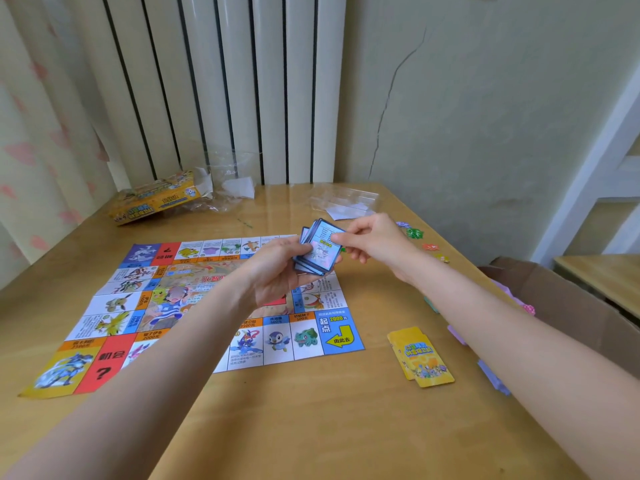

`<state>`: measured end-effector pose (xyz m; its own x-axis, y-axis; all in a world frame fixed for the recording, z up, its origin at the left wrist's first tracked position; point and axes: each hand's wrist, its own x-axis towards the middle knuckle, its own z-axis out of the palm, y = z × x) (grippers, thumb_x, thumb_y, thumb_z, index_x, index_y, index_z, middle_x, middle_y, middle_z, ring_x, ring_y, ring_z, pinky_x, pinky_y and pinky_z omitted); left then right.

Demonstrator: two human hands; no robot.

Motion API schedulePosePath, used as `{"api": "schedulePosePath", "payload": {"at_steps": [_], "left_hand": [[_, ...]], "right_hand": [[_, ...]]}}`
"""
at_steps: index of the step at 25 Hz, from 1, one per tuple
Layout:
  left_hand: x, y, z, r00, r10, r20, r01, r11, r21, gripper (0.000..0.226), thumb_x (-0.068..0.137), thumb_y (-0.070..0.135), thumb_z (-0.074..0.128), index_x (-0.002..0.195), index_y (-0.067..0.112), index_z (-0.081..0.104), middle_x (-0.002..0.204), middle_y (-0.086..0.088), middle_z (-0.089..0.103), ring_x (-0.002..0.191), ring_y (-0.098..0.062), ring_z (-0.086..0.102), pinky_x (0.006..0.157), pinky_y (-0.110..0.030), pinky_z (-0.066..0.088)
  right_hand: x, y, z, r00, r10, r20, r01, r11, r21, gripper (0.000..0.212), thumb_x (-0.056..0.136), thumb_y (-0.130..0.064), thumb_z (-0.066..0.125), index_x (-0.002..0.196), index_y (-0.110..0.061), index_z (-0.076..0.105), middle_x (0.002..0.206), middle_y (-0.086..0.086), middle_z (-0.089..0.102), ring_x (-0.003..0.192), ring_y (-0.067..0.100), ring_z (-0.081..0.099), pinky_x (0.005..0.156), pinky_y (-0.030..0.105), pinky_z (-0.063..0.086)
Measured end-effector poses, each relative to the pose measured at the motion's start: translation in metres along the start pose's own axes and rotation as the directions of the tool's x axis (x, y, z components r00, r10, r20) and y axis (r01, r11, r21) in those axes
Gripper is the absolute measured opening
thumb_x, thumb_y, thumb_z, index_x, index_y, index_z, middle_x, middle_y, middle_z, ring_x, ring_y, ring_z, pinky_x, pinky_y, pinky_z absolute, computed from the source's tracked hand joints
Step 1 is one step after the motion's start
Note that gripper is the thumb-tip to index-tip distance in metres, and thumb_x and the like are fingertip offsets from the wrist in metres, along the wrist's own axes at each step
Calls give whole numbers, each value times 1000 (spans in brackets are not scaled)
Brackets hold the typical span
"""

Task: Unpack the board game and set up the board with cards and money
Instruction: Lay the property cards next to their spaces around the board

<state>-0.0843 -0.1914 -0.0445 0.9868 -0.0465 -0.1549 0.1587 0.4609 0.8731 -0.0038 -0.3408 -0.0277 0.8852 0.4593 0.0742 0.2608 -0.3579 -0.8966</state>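
Left hand: the left hand (277, 268) is raised over the board, palm turned up and inward, fingers curled under a stack of blue cards (317, 252), thumb lying along its left edge.
Right hand: the right hand (372, 242) reaches in from the right, wrist bent, thumb and forefinger pinching the top card at its upper right corner; the other fingers are loosely curled beneath.
Arms: both forearms stretch forward from the lower corners and meet above the board's right half.
Blue cards: fanned slightly, held in the air between the two hands, faces toward the person.
Board: the board (194, 306) lies flat and unfolded on the table (294, 410), partly hidden by the left forearm.
Yellow cards: a small pile of yellow cards (420, 356) lies on the table right of the board, near the right forearm.
Box: the yellow box (156, 200) sits at the far left corner, with clear wrapping (228, 181) beside it.
Tokens: small coloured tokens (415, 233) lie by the table's far right edge, behind the right hand.
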Motion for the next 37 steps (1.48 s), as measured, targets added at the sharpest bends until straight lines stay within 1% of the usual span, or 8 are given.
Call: {"api": "schedulePosePath", "payload": {"at_steps": [8,12,16,22,29,33,35,37], "left_hand": [[-4,-5,-10,999,-25,46,28,997,-69,31,98,11,33,121,6,54,111,-19,66,92,-27,69,83,-37,54],[-4,-5,-11,999,48,-23,-48,999,-13,30,98,6,34,115,16,57,107,-12,67,88,-22,68,76,-33,56],[-7,-2,-20,987,80,-141,-87,995,-49,29,98,2,34,111,16,56,112,-18,64,90,-25,69,73,-33,57],[-11,1,-21,967,74,-245,-57,995,77,28,98,1,33,114,16,50,113,-20,61,93,-28,66,85,-39,51],[-19,-4,-13,978,76,-193,-60,995,85,30,96,0,40,116,17,54,112,-15,64,92,-25,65,81,-36,52],[-26,3,-28,951,150,-271,-114,983,142,31,94,1,46,118,19,54,99,-9,67,69,-15,69,60,-26,57],[-31,7,-39,929,194,-314,-137,971,196,27,95,5,47,117,19,54,96,-7,66,69,-14,66,63,-26,56],[-37,10,-50,911,225,-345,-163,967,197,25,96,8,46,117,18,54,96,-7,65,76,-17,62,71,-29,53]], "right_hand": [[-4,-7,3,996,-49,80,48,999,18,18,87,-4,61,99,8,62,72,10,62,46,1,57,49,11,46],[-6,-7,3,996,-36,85,36,999,0,16,89,-2,58,105,1,59,71,6,61,47,3,55,49,14,48],[-5,2,-6,999,12,-36,-11,999,48,31,89,3,54,117,-9,54,73,9,57,53,14,52,49,17,48],[-4,2,0,995,5,-97,6,993,115,27,88,2,57,113,-8,56,75,11,61,53,13,53,52,17,49],[-2,-7,23,996,-84,-31,84,996,12,21,83,-4,66,85,-17,50,77,9,66,59,12,59,55,21,48],[4,-13,38,991,-133,-29,133,991,4,26,80,-10,71,71,-17,48,74,7,65,59,5,60,55,18,45],[8,-18,46,988,-150,-27,151,988,29,27,80,-13,72,66,-15,49,71,8,63,52,2,55,51,15,40],[12,-24,57,993,-120,22,118,991,62,25,79,-12,72,67,-13,50,73,14,63,57,15,53,54,23,41]]}}
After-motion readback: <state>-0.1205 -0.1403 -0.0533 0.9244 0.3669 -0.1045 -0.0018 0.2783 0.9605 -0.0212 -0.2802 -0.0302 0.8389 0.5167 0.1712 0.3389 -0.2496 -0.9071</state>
